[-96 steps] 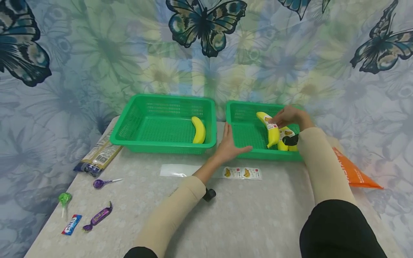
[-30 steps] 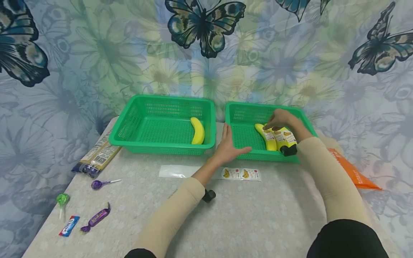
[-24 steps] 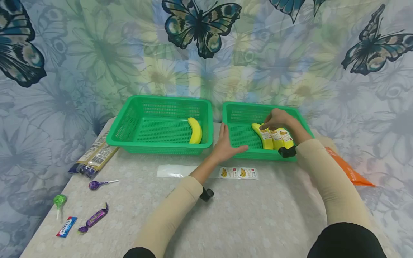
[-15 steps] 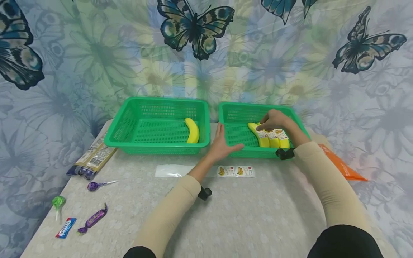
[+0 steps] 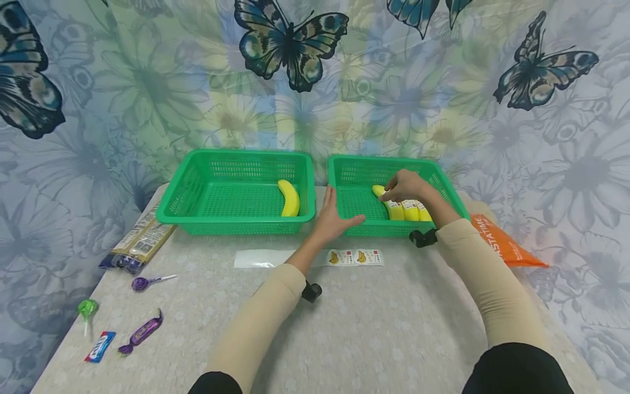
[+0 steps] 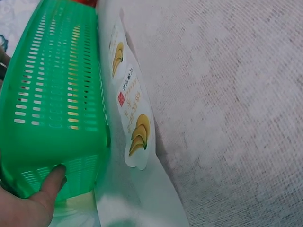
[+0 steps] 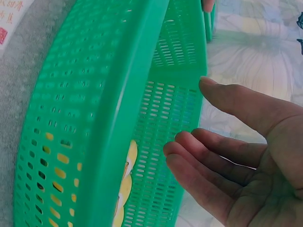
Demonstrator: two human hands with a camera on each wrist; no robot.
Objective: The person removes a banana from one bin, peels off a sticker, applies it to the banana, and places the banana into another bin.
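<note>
My left hand [image 5: 332,220] is at the near left corner of the right green basket [image 5: 339,230], fingers straight and thumb spread. In the left wrist view its thumb [image 6: 53,182] lies against the basket's end wall. My right hand [image 5: 407,187] hangs over the labelled yellow bananas [image 5: 396,210] lying side by side in that basket. The right wrist view shows its fingers loosely bent with nothing between them, apart from the bananas [image 7: 124,189]. Below the basket lies a clear backing strip with two banana stickers [image 5: 355,257], its middle partly behind the left forearm.
On the left stands another green basket [image 5: 231,227] with one unlabelled banana [image 5: 289,199]. A gold-and-blue packet [image 5: 140,243], two lollipops [image 5: 140,283], a purple-wrapped candy [image 5: 141,331] and a small blue-red packet [image 5: 100,346] lie at left. An orange bag [image 5: 507,243] lies at right.
My right hand has lowered a labelled banana into the right basket beside the others and let go of it. My left hand stays at the basket's corner. The head view has turned slightly right.
</note>
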